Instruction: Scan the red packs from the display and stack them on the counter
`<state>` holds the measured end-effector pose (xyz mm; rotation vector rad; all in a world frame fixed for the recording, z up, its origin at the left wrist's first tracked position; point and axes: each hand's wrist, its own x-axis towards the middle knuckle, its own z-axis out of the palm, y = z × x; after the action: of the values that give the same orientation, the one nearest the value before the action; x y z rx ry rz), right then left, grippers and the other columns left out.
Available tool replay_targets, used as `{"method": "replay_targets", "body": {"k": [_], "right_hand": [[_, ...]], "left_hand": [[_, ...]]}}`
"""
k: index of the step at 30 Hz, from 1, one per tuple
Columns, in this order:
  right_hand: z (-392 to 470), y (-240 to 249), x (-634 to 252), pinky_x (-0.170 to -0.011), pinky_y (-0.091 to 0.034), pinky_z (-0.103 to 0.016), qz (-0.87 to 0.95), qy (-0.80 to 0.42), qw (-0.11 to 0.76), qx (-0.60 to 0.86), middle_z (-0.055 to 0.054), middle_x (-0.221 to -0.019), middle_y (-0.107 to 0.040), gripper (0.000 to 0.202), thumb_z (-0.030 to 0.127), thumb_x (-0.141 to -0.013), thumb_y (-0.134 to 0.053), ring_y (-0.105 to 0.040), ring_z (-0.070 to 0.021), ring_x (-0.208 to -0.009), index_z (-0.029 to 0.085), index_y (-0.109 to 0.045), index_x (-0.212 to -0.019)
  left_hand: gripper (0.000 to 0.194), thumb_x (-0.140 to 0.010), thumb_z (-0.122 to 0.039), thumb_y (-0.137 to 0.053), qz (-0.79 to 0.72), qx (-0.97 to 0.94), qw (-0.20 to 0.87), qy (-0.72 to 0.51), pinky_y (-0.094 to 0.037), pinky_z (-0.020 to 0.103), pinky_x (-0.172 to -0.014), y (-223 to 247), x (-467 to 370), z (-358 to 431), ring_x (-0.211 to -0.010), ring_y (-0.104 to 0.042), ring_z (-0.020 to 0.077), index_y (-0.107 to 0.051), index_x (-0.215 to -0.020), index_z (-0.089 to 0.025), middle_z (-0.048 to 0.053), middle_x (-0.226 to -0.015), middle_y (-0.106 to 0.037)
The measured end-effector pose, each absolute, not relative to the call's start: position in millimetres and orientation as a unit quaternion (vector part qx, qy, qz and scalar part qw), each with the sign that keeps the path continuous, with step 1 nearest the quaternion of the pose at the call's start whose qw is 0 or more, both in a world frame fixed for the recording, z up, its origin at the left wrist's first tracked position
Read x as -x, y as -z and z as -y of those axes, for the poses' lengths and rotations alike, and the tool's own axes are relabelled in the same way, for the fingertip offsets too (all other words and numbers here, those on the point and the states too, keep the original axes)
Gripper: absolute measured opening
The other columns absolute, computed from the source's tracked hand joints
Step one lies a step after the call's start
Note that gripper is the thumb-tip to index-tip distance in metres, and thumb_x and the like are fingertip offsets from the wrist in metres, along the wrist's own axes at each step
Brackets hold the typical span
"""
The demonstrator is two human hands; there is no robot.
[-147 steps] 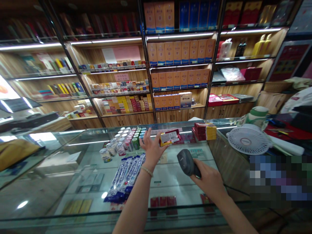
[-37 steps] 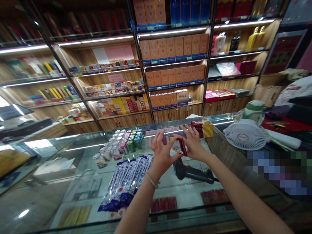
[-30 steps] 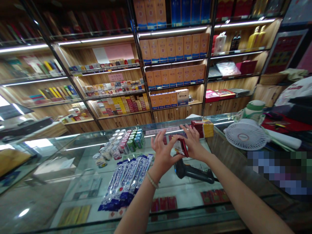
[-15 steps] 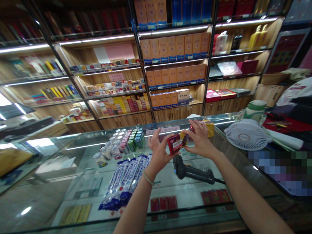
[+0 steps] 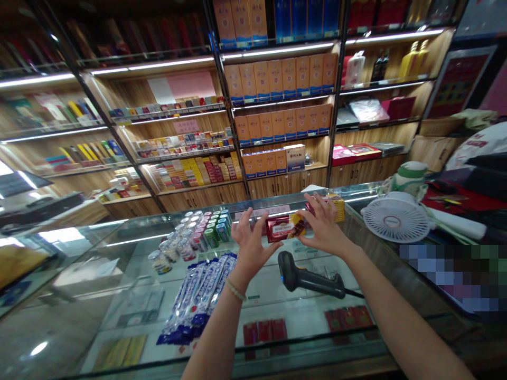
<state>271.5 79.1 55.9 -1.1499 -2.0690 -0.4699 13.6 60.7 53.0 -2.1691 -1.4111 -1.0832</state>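
Head view, my hands: my left hand (image 5: 249, 244) and my right hand (image 5: 325, 228) are raised side by side above the glass counter (image 5: 119, 248), palms turned toward each other
Head view, grip: I pinch a red pack (image 5: 285, 227) between the two hands, left fingertips closed on its left end, right fingertips closed on its right end
Head view, the pack: it lies lengthwise and level between my hands, its broad red face with a pale label turned toward me, held clear of the counter top
Head view, scanner: a black handheld barcode scanner (image 5: 307, 277) lies on the glass just below my hands, head to the left, cable running off to the right; neither hand touches it
Head view, stack: a pile of red and yellow packs (image 5: 336, 207) sits on the counter just behind my right hand, partly hidden by my fingers
Head view, left of my hands: a cluster of small jars and cans (image 5: 194, 237) stands on the glass, and a row of blue and white long packets (image 5: 202, 295) lies nearer to me
Head view, right side: a white desk fan (image 5: 396, 224) rests on the counter's right end, well apart from the pack
Head view, background: wooden shelves carry orange boxes (image 5: 283, 79) in rows
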Motion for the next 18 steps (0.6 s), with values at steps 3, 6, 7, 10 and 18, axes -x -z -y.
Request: {"method": "replay_targets", "body": {"k": [3, 6, 7, 10, 18], "right_hand": [[-80, -55, -272, -0.126, -0.006, -0.059, 0.802, 0.186, 0.349, 0.447, -0.015, -0.166, -0.029, 0.058, 0.048, -0.080, -0.072, -0.014, -0.0371, -0.157, 0.023, -0.060, -0.131], [-81, -54, -272, -0.126, -0.004, -0.059, 0.805, 0.187, 0.342, 0.448, -0.014, -0.166, -0.030, 0.057, 0.047, -0.080, -0.071, -0.015, -0.0362, -0.157, 0.024, -0.060, -0.131], [-81, -54, -272, -0.126, -0.003, -0.059, 0.806, 0.185, 0.340, 0.448, -0.014, -0.166, -0.030, 0.057, 0.047, -0.080, -0.071, -0.016, -0.0360, -0.157, 0.024, -0.060, -0.130], [-82, -53, -272, -0.126, -0.004, -0.060, 0.807, 0.180, 0.338, 0.451, -0.014, -0.166, -0.029, 0.056, 0.046, -0.080, -0.072, -0.015, -0.0360, -0.157, 0.024, -0.060, -0.130], [-87, -74, -280, -0.123, -0.007, -0.067, 0.809, 0.169, 0.304, 0.474, -0.014, -0.167, -0.030, 0.062, 0.047, -0.076, -0.079, -0.017, -0.0392, -0.156, 0.026, -0.061, -0.132]], "left_hand": [[0.079, -0.078, -0.060, -0.078, 0.509, 0.765, 0.188, 0.347, -0.006, 0.063, -0.124, -57, -12, -58, -0.153, -0.026, 0.0404, -0.052, -0.148, -0.032, 0.018, -0.164, -0.030], [0.073, -0.079, -0.056, -0.079, 0.520, 0.764, 0.195, 0.328, -0.006, 0.063, -0.124, -58, -11, -57, -0.153, -0.028, 0.0401, -0.057, -0.144, -0.030, 0.019, -0.163, -0.034], [0.071, -0.079, -0.055, -0.079, 0.524, 0.763, 0.195, 0.325, -0.007, 0.063, -0.124, -58, -11, -57, -0.153, -0.028, 0.0400, -0.058, -0.143, -0.029, 0.019, -0.162, -0.034], [0.067, -0.081, -0.053, -0.079, 0.527, 0.762, 0.197, 0.321, -0.008, 0.064, -0.124, -58, -12, -58, -0.152, -0.029, 0.0398, -0.060, -0.140, -0.028, 0.020, -0.162, -0.035], [0.067, -0.075, -0.049, -0.084, 0.529, 0.759, 0.206, 0.319, -0.010, 0.067, -0.123, -75, -23, -65, -0.151, -0.031, 0.0422, -0.063, -0.135, -0.027, 0.021, -0.163, -0.034]]}}
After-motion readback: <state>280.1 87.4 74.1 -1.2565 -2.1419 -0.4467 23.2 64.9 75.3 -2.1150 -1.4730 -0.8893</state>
